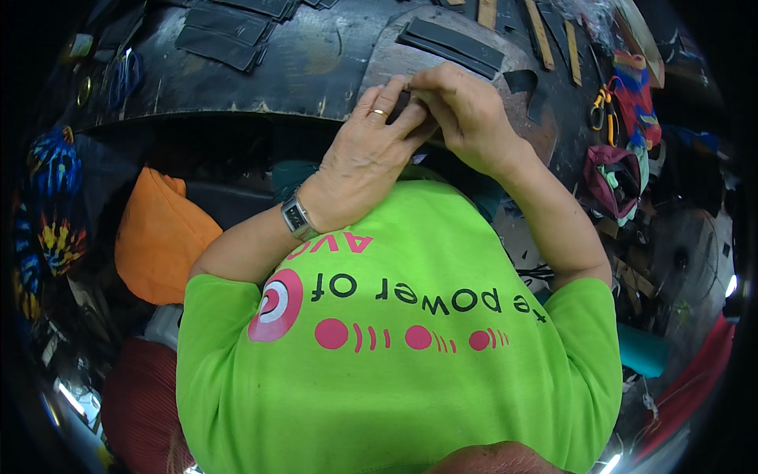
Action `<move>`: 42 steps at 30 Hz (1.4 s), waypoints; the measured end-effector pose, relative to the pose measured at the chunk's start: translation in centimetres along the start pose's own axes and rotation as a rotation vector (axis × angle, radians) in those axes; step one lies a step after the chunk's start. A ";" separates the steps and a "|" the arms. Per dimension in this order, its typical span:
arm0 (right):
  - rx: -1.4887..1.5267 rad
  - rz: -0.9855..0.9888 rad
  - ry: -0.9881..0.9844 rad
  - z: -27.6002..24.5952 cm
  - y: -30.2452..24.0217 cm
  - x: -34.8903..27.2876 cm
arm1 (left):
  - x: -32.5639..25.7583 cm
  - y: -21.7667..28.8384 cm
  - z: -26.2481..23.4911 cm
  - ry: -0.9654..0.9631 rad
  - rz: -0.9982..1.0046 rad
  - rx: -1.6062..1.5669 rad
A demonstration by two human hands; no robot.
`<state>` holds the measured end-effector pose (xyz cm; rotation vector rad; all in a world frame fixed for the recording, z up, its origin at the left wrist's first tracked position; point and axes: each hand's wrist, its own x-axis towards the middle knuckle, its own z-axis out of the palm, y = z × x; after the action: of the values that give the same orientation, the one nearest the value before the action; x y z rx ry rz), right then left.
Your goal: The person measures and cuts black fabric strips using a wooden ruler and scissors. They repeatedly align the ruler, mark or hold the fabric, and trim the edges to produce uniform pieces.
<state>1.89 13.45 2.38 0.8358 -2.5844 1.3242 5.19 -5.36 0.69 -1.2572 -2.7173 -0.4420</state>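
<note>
Pinching a small dark strip [404, 101] between both hands, left hand [365, 162] and right hand [466, 110] closed on it above the surface [316, 63]; we judge it light, flexible, best held by its edges

both hands [418, 130] met at the near edge of the worktable [316, 63]; strips [454, 43] lay just behind them, scissors [602, 109] to the right, a cushion [158, 237] lower left.

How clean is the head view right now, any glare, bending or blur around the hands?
Head view: hands evenly lit and sharp; the small dark piece between them is mostly hidden; the workbench edge bows from fisheye; corners are black; small glare spots sit at the lower rim.
</note>
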 end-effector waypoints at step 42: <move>-0.488 -0.280 0.107 -4.8 -0.7 -7.4 | 0.2 -3.5 0.8 0.609 0.145 -0.251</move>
<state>7.82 19.96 3.28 0.9499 -2.4298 0.6064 2.38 -7.12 -0.75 -1.1213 -2.0929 -0.9856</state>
